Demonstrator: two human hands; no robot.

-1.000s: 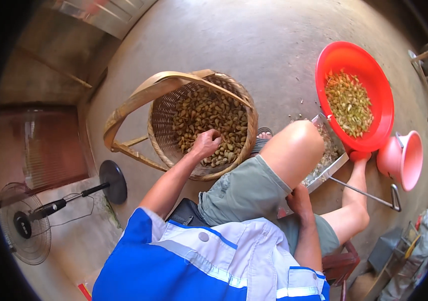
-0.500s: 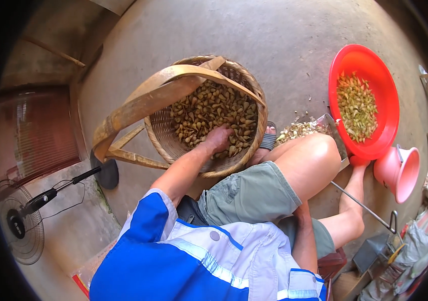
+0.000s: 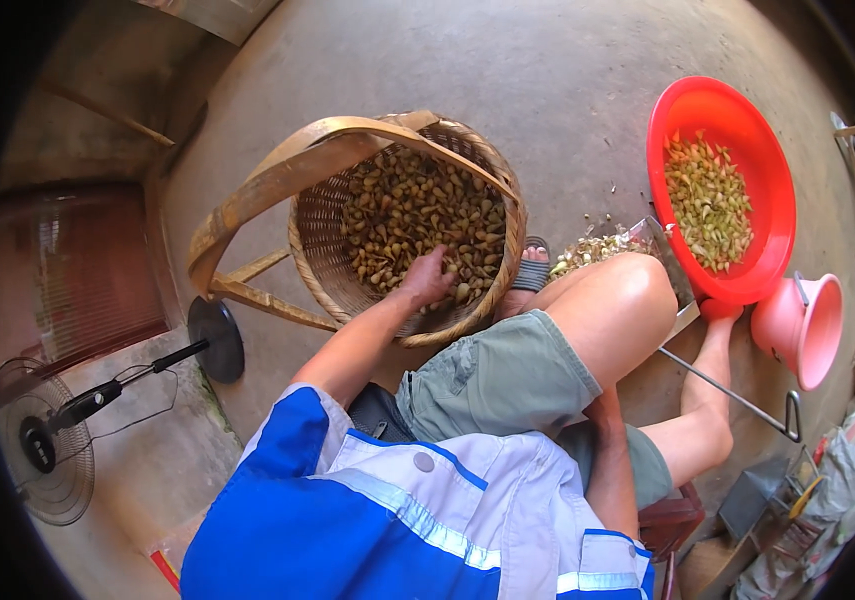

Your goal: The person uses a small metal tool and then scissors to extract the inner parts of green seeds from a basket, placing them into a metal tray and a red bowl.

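My left hand (image 3: 428, 279) is down in a round woven basket (image 3: 319, 245), at the near side of a heap of small brownish, teardrop-shaped bulbs (image 3: 417, 205). Its fingers are bent in against the bulbs, and whatever lies between them is hidden. A broad bent-wood handle (image 3: 277, 185) arches over the basket's left side. My right forearm (image 3: 610, 470) runs down between my thighs; the right hand (image 3: 603, 408) is mostly concealed behind my raised leg, so its fingers do not show.
A red basin (image 3: 773, 215) to the right holds paler greenish-yellow bulbs (image 3: 709, 200). Below it sits a pink bucket (image 3: 820, 330). Pale scraps (image 3: 592, 250) lie by a long-handled metal dustpan (image 3: 682, 262) beyond my knee. A standing fan (image 3: 42, 440) is at the left.
My left hand has drawn slightly left among the bulbs, its fingers more bent. The whole view has shifted a little. My right arm stays in place.
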